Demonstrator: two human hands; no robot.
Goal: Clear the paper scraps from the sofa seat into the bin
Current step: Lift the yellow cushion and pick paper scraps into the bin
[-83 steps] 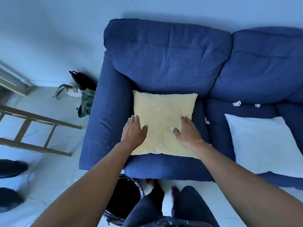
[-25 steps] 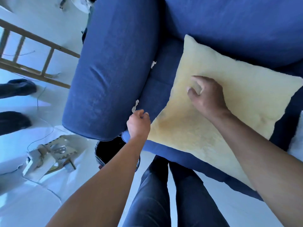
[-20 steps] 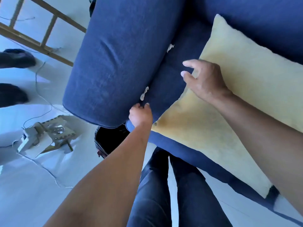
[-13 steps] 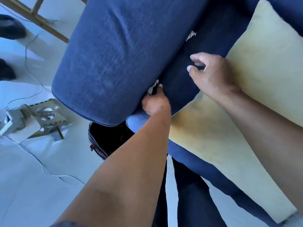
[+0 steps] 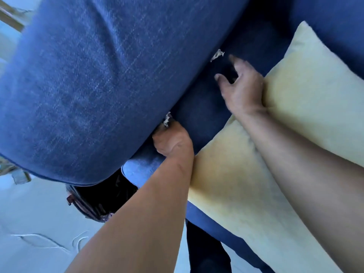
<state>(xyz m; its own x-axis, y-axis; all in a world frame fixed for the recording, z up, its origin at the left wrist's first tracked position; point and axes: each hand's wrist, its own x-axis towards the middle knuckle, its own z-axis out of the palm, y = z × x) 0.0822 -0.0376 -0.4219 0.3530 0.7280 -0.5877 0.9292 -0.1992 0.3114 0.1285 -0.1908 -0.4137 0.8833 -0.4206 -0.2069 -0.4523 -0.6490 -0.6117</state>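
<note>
My left hand (image 5: 171,139) is at the crack between the blue sofa's armrest (image 5: 94,79) and the seat (image 5: 202,107), its fingers curled round a white paper scrap (image 5: 167,119) that sticks up from it. My right hand (image 5: 239,86) hovers over the seat with fingers spread, its fingertips just short of a second white scrap (image 5: 216,55) lying by the armrest. The yellow cushion (image 5: 295,119) lies under my right forearm. The black bin (image 5: 98,198) stands on the floor below the armrest's front, partly hidden by my left forearm.
My legs in dark trousers (image 5: 206,251) stand against the sofa's front. White cables (image 5: 49,243) lie on the pale floor at the left. A wooden frame piece (image 5: 9,18) shows at the top left corner.
My view has dropped closer to the sofa. My left hand reached the scrap by the armrest and closed on it. My right hand left the cushion's edge and spread toward the farther scrap.
</note>
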